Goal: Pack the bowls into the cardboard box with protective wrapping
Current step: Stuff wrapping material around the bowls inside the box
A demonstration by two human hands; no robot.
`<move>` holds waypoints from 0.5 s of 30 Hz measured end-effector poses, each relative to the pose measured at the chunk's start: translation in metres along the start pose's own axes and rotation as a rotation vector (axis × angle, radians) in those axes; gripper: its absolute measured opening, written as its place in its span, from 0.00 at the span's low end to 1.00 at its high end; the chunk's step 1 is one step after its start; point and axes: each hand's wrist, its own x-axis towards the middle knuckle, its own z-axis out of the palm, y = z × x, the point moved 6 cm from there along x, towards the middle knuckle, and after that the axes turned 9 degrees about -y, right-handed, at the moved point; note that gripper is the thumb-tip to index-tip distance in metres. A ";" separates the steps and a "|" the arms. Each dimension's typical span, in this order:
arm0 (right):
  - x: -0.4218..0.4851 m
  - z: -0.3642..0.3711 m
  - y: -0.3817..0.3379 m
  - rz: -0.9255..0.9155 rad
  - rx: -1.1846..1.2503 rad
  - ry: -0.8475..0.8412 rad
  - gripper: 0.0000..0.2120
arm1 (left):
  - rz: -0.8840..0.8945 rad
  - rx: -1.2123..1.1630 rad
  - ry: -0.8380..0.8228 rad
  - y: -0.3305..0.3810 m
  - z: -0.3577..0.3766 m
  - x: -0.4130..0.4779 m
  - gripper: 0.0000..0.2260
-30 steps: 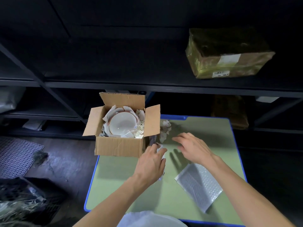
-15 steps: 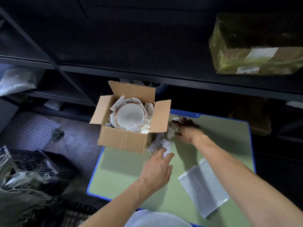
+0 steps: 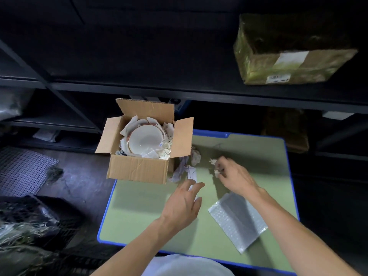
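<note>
One white ceramic bowl with a thin reddish rim (image 3: 145, 140) sat mouth-up inside the open brown cardboard box (image 3: 139, 168), bedded in crumpled white paper (image 3: 166, 150) that filled the space around it. That box stood on the far left corner of the green table with the blue edge (image 3: 139, 212), its four flaps up and its left side hanging past the table's left edge. Just beside the box's right wall lay more crumpled white paper scraps (image 3: 186, 170) on the tabletop. My left hand (image 3: 182, 206) hovered above the table near those scraps, fingers spread wide and holding nothing. My right hand (image 3: 236, 177) was further toward the far edge, its fingers pinched around a small wad of white paper (image 3: 214, 166). A sheet of clear bubble wrap (image 3: 238, 220) lay flat nearer the table's near right corner. Behind the table stood dark metal shelving (image 3: 179, 92), with a taped brown parcel (image 3: 288, 54) on its upper shelf.
</note>
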 end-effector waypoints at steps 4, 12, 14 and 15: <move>-0.041 -0.016 -0.021 -0.081 0.118 -0.080 0.11 | 0.032 -0.149 0.087 0.012 -0.024 -0.002 0.23; -0.072 -0.044 -0.082 -0.194 0.281 -0.069 0.12 | 0.171 -0.341 0.111 0.026 -0.057 -0.014 0.17; -0.070 -0.047 -0.094 -0.201 0.276 -0.028 0.14 | 0.152 -0.443 0.157 0.019 -0.064 -0.023 0.13; -0.069 -0.048 -0.101 -0.211 0.278 -0.009 0.15 | 0.135 -0.480 0.187 0.014 -0.068 -0.027 0.12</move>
